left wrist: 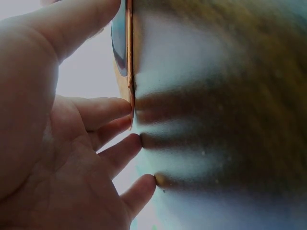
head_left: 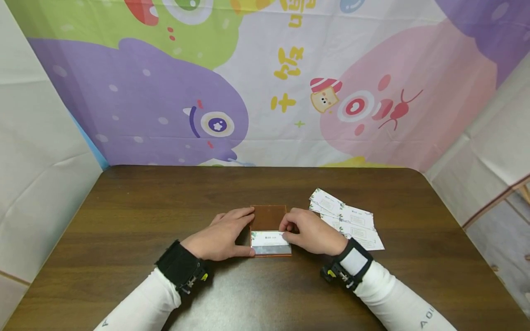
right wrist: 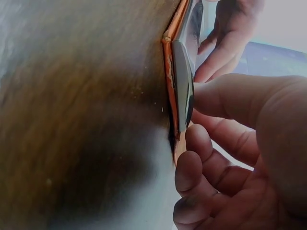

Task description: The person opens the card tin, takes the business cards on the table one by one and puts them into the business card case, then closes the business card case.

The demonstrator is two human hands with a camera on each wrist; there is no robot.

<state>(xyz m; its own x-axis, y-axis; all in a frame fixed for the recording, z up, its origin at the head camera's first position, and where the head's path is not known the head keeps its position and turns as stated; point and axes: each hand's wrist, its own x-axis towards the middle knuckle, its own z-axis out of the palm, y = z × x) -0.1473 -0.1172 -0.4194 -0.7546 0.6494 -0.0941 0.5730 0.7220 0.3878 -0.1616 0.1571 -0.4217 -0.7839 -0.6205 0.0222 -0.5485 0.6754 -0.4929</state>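
Note:
A brown card holder (head_left: 268,217) lies unfolded on the table, its orange-brown edge (right wrist: 169,72) showing in the right wrist view. On its near half, a white printed card (head_left: 265,238) with leaf decoration sits with its lower part behind a greyish see-through pocket (head_left: 271,250). My left hand (head_left: 219,235) steadies the holder's left side, thumb at the near corner and fingertips at the far part. In the left wrist view its fingers (left wrist: 117,155) are spread and fairly straight. With thumb and forefinger, my right hand (head_left: 314,232) pinches the card's right end.
Several similar white cards (head_left: 358,227) lie fanned and overlapping to the right, just beyond the right hand. The brown wooden table (head_left: 165,193) ends at a cartoon-printed curtain (head_left: 265,92) at the back.

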